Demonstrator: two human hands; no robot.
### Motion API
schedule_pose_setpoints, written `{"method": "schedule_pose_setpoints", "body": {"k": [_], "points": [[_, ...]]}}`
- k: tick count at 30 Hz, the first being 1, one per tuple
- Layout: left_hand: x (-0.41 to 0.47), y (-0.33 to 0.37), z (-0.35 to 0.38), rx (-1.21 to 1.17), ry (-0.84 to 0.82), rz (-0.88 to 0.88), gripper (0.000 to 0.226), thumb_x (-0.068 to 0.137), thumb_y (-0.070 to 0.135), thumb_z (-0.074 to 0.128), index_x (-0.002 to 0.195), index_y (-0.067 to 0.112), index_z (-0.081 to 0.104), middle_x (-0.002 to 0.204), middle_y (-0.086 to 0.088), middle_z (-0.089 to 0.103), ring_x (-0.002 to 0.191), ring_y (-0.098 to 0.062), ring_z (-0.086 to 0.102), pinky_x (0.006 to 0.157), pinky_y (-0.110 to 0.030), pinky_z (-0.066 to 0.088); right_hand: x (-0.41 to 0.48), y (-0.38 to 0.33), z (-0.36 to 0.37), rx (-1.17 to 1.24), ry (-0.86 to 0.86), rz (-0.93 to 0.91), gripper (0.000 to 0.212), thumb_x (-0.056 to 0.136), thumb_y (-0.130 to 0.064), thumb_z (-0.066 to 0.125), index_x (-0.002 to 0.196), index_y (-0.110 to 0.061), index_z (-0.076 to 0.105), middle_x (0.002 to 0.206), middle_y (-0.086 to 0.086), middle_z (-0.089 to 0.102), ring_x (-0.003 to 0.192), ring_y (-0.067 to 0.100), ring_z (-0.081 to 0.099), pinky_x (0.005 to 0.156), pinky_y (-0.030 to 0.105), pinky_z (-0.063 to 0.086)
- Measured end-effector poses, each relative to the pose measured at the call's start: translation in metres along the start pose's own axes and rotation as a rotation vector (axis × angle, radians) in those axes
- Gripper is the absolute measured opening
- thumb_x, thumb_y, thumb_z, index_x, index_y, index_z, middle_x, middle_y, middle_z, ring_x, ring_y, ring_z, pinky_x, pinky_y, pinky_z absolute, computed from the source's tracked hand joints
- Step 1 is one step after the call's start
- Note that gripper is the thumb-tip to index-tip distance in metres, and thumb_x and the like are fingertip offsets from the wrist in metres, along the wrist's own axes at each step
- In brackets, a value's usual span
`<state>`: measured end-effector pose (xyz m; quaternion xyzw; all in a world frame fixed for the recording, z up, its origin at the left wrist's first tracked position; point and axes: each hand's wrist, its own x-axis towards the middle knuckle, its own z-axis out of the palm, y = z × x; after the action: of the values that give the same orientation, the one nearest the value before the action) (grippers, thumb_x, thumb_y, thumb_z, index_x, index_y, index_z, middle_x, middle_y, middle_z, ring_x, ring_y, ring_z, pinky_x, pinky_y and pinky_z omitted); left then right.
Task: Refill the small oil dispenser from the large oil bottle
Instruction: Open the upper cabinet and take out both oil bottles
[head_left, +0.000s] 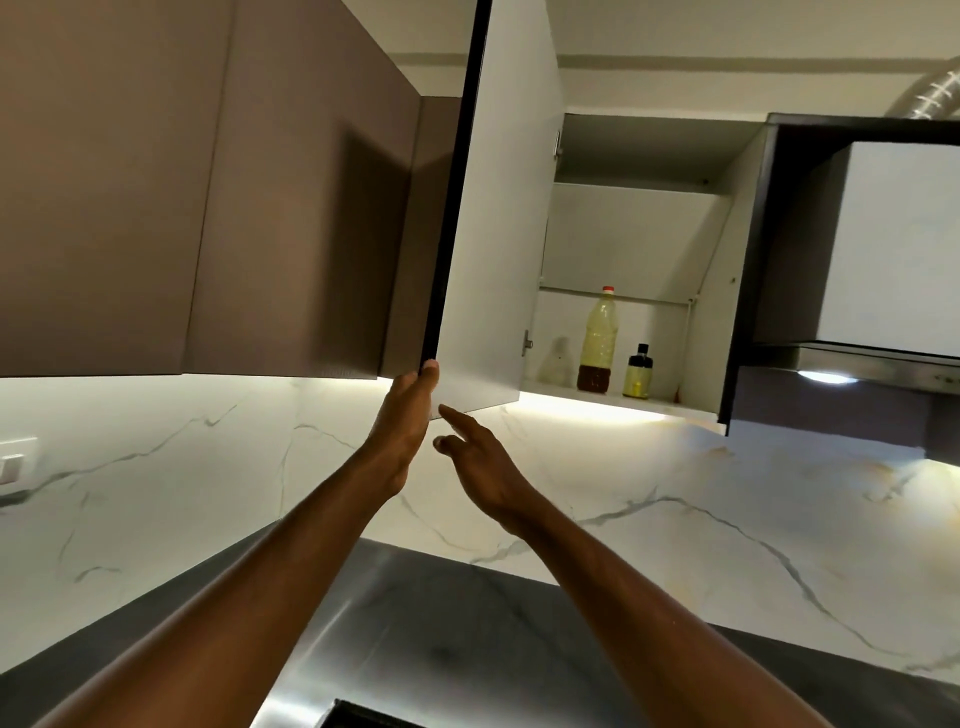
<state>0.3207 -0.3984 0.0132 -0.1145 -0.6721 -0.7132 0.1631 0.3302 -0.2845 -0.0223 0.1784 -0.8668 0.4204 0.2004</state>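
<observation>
The wall cabinet (628, 234) stands open, its door (493, 249) swung out toward the person, white inner face showing. The left hand (410, 421) reaches up to the door's lower corner, its fingers (427, 376) straight and laid flat along the dark edge, not curled round it. The right hand (483, 462) hangs just beneath the door's bottom edge, holding nothing: its index finger (457, 418) points up and looks to meet that edge, though I cannot say for sure that it touches, and the others are loosely bent. On the bottom shelf (550, 386) the big bottle (597, 338) stands upright, red-capped, pale yellow in its upper part and dark brown near the base. Just beside it on the right, apart from it, stands the dispenser (638, 371), a small upright bottle with a black cap and yellow oil inside. Left of the big bottle is a cloudy whitish shape (557, 358) too faint to make out. Both hands are well apart from the bottles. To the right hangs a hood (872, 364) with a lit lamp (826, 377) under it, and a ribbed metal duct (930, 88) rises above. A veined marble wall (727, 493) runs below the cabinets, with a socket (13, 462) at far left, down to the dark desk (467, 623).
</observation>
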Motion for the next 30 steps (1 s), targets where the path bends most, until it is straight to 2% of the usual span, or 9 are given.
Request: {"method": "schedule_pose_setpoints", "body": {"k": [2,5,8,11,14,19,24,28,30], "points": [[-0.007,-0.005,0.008,0.096,0.086,0.092,0.062,0.106,0.053,0.042,0.159,0.022,0.031,0.164,-0.006,0.035,0.148,-0.031,0.037,0.116,-0.048,0.034,-0.003,0.011,-0.005,-0.036,0.091,-0.032,0.051,0.113,-0.032,0.043,0.162,-0.025,0.033,0.170,-0.001,0.032,0.156,0.021,0.031,0.123,0.037,0.025],[-0.016,-0.009,0.031,0.218,0.173,0.320,0.066,0.101,0.052,0.056,0.157,0.027,0.032,0.165,-0.002,0.027,0.149,-0.027,0.031,0.120,-0.052,0.031,-0.007,0.032,-0.024,-0.100,0.346,-0.066,0.056,0.109,-0.047,0.045,0.160,-0.025,0.036,0.167,-0.001,0.038,0.152,0.020,0.037,0.113,0.028,0.024],[-0.018,-0.006,0.059,0.238,0.153,0.506,0.063,0.098,0.046,0.063,0.151,0.026,0.037,0.160,-0.001,0.031,0.145,-0.022,0.034,0.118,-0.043,0.027,-0.007,0.053,-0.059,-0.134,0.528,-0.073,0.068,0.100,-0.059,0.038,0.159,-0.025,0.036,0.167,0.000,0.038,0.152,0.022,0.037,0.114,0.031,0.024],[-0.008,-0.006,0.093,0.285,0.061,0.527,0.060,0.100,0.038,0.064,0.151,0.024,0.037,0.159,-0.001,0.034,0.144,-0.021,0.034,0.116,-0.036,0.023,-0.002,0.077,-0.103,-0.183,0.628,-0.066,0.065,0.105,-0.055,0.043,0.160,-0.022,0.034,0.167,0.001,0.037,0.153,0.023,0.034,0.121,0.040,0.027],[0.015,-0.011,0.128,0.380,0.004,0.567,0.061,0.100,0.037,0.064,0.151,0.020,0.037,0.158,-0.003,0.034,0.145,-0.021,0.033,0.113,-0.031,0.019,0.005,0.105,-0.150,-0.249,0.695,-0.033,0.057,0.108,-0.039,0.053,0.159,-0.019,0.035,0.164,0.004,0.040,0.150,0.024,0.038,0.117,0.040,0.034],[0.079,-0.025,0.196,0.575,-0.105,0.536,0.066,0.098,0.039,0.064,0.153,0.018,0.033,0.156,-0.009,0.033,0.146,-0.029,0.030,0.115,-0.042,0.026,0.024,0.163,-0.232,-0.348,0.724,0.083,0.058,0.106,-0.031,0.058,0.157,-0.013,0.039,0.161,0.008,0.044,0.147,0.028,0.042,0.115,0.045,0.040],[0.148,-0.037,0.261,0.634,-0.180,0.504,0.076,0.097,0.045,0.065,0.156,0.016,0.028,0.160,-0.015,0.027,0.148,-0.035,0.026,0.116,-0.047,0.029,0.056,0.217,-0.295,-0.362,0.711,0.137,0.056,0.104,-0.028,0.062,0.154,-0.010,0.044,0.155,0.013,0.050,0.141,0.030,0.049,0.112,0.047,0.047],[0.196,-0.052,0.305,0.608,-0.221,0.451,0.086,0.094,0.052,0.067,0.158,0.015,0.023,0.161,-0.018,0.024,0.149,-0.037,0.025,0.118,-0.050,0.030,0.085,0.257,-0.330,-0.330,0.679,0.171,0.044,0.103,-0.022,0.064,0.140,-0.001,0.054,0.139,0.019,0.061,0.127,0.035,0.058,0.096,0.040,0.050],[0.218,-0.060,0.323,0.595,-0.229,0.418,0.090,0.093,0.054,0.068,0.159,0.014,0.022,0.161,-0.020,0.024,0.148,-0.039,0.026,0.118,-0.051,0.031,0.101,0.275,-0.342,-0.302,0.654,0.187,0.047,0.102,-0.025,0.065,0.142,-0.002,0.054,0.140,0.018,0.061,0.127,0.033,0.059,0.094,0.037,0.048]]}}
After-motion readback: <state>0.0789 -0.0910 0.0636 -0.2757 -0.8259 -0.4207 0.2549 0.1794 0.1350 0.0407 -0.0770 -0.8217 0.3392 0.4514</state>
